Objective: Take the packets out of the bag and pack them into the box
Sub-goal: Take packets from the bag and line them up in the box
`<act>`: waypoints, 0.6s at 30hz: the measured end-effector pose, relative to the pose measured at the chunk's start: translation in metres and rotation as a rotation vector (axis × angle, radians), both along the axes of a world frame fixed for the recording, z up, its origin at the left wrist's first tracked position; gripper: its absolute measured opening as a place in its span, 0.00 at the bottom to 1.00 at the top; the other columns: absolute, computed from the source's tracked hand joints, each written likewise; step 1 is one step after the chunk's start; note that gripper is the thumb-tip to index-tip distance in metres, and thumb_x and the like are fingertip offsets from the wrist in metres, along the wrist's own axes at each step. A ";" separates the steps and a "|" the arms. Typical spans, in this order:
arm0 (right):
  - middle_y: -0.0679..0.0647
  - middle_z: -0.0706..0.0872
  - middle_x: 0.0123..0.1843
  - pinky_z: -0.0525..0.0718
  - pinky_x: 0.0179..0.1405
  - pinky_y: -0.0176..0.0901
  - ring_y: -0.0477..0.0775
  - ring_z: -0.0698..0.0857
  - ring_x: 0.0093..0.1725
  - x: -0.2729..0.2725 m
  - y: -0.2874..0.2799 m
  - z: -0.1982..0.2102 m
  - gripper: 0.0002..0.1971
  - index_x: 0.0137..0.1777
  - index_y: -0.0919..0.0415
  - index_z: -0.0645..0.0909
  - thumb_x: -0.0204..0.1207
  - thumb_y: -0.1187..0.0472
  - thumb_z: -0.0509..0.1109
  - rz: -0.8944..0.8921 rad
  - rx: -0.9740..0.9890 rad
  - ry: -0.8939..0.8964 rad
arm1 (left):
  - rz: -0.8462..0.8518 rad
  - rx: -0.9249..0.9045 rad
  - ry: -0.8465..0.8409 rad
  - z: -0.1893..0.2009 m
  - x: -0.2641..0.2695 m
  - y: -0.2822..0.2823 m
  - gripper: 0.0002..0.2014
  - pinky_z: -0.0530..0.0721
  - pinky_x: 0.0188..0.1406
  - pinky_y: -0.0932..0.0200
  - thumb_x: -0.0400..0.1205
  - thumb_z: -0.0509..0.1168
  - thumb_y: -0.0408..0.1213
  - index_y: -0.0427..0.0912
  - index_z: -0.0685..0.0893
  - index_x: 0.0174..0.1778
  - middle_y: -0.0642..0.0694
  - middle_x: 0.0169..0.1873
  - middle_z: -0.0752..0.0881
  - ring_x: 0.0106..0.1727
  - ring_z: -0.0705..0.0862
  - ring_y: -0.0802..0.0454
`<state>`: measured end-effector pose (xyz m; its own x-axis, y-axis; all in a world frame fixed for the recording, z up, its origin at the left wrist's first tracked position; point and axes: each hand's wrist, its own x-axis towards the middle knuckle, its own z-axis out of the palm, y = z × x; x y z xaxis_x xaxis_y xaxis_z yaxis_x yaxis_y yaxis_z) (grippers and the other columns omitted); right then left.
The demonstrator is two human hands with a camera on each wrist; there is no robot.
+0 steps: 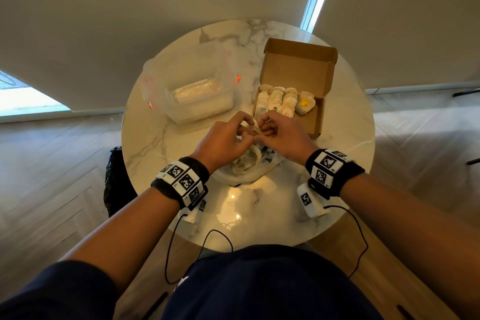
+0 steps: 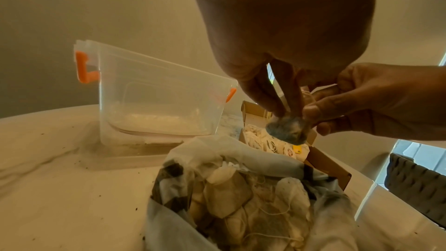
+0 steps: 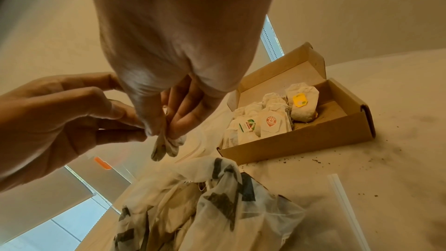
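Cardboard box (image 1: pixel 318 122) sits upper right of my pinch; both left hand (image 1: pixel 223 139) and right hand (image 1: pixel 281 138) clamp one small grey-white paper packet (image 2: pixel 287 130), right hand nearer.

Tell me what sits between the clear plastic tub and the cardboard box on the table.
Nothing: in the head view only bare marble table separates the tub from the box.
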<state>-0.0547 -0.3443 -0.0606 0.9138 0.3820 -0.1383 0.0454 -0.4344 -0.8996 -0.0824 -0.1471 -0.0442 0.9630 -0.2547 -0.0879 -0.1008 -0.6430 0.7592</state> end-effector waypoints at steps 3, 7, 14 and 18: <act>0.49 0.90 0.44 0.89 0.47 0.41 0.44 0.90 0.44 0.002 -0.002 -0.002 0.12 0.54 0.54 0.82 0.74 0.58 0.81 -0.014 -0.027 -0.044 | 0.031 -0.040 -0.026 0.002 0.003 0.000 0.10 0.88 0.51 0.55 0.82 0.62 0.38 0.53 0.78 0.59 0.57 0.46 0.91 0.47 0.89 0.62; 0.49 0.89 0.42 0.89 0.46 0.40 0.45 0.88 0.42 0.010 -0.014 0.005 0.12 0.53 0.57 0.83 0.73 0.60 0.81 -0.057 -0.017 -0.118 | 0.068 -0.094 -0.090 0.004 0.012 -0.001 0.08 0.86 0.54 0.61 0.83 0.63 0.33 0.48 0.80 0.56 0.55 0.48 0.88 0.51 0.86 0.62; 0.48 0.89 0.45 0.85 0.47 0.31 0.42 0.87 0.44 0.032 -0.053 0.031 0.12 0.56 0.61 0.83 0.76 0.61 0.79 -0.118 -0.028 -0.180 | -0.053 0.071 -0.055 -0.014 0.035 -0.019 0.10 0.82 0.54 0.60 0.82 0.64 0.37 0.48 0.82 0.59 0.53 0.53 0.85 0.52 0.82 0.57; 0.46 0.89 0.46 0.86 0.47 0.34 0.43 0.88 0.44 0.050 -0.082 0.039 0.11 0.54 0.55 0.83 0.75 0.60 0.79 -0.195 -0.032 -0.156 | -0.132 0.151 -0.019 -0.029 0.051 -0.042 0.12 0.80 0.54 0.59 0.82 0.65 0.37 0.45 0.83 0.61 0.50 0.56 0.84 0.54 0.82 0.54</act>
<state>-0.0050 -0.4264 -0.0220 0.9809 0.1943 0.0005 0.0949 -0.4770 -0.8738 -0.0316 -0.1887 -0.0735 0.9241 -0.3640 -0.1165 -0.2053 -0.7298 0.6521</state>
